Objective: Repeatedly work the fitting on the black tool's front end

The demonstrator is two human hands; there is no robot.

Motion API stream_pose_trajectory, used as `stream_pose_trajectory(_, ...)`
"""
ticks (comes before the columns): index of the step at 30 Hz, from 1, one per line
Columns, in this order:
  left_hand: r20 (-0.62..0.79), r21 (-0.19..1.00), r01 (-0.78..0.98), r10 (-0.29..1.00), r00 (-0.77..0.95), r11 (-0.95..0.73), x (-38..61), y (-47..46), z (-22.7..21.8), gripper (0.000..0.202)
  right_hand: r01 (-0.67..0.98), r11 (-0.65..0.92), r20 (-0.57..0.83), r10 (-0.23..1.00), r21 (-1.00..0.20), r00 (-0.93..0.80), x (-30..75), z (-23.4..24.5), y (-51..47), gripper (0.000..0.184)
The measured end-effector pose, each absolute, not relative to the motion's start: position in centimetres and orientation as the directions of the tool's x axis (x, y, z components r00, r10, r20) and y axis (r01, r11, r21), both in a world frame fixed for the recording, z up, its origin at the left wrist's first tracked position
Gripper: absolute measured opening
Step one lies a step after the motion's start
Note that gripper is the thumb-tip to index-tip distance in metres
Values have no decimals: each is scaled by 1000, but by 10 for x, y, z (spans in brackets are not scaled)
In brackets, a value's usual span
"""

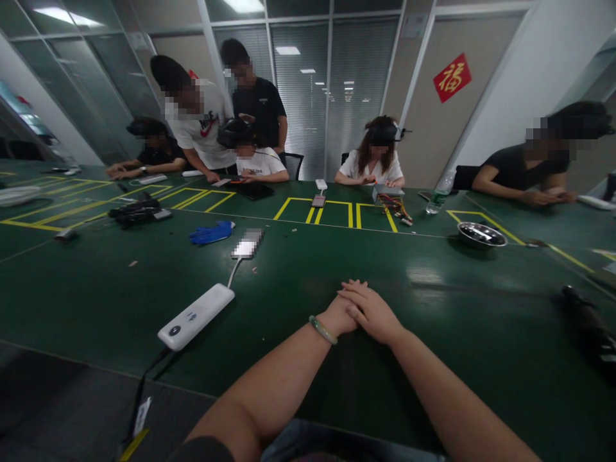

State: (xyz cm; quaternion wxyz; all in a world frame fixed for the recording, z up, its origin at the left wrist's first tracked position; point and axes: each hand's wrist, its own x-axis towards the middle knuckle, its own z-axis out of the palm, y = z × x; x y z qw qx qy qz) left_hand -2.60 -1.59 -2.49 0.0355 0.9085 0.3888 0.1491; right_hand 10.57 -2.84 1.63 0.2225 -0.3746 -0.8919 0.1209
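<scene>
My two hands rest together on the green table (433, 333) in front of me. My right hand (373, 312) lies flat on top of my left hand (339, 314), fingers stretched out and close together. A pale green bangle (323, 330) circles my left wrist. Neither hand holds anything. Nearest to them, to the left, lies a white power bank (196, 316) with a white cable running to a phone (247, 244) farther back.
A blue glove (212, 233) lies at the left middle, a metal bowl (482, 234) at the right and a plastic bottle (439, 191) beyond it. A black object (590, 327) sits at the right edge. Several people sit or stand along the far side, by yellow taped rectangles (317, 208).
</scene>
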Motion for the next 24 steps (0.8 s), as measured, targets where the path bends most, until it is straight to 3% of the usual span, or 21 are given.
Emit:
stream_pose_trajectory(8, 143, 176, 686, 708, 692, -706, -27, -12, -30, 56, 520, 614, 223, 746, -594, -627, 119, 2, -23, 48)
stream_pose_trajectory(17, 143, 254, 701, 743, 654, -666, -28, -5, -38, 59, 441, 579, 257, 760, -686, -597, 120, 0, -17, 53)
stream_pose_trajectory(24, 190, 383, 661, 755, 628, -646, -28, -7, -26, 54, 450, 544, 234, 783, -708, -577, 123, 1, -19, 51)
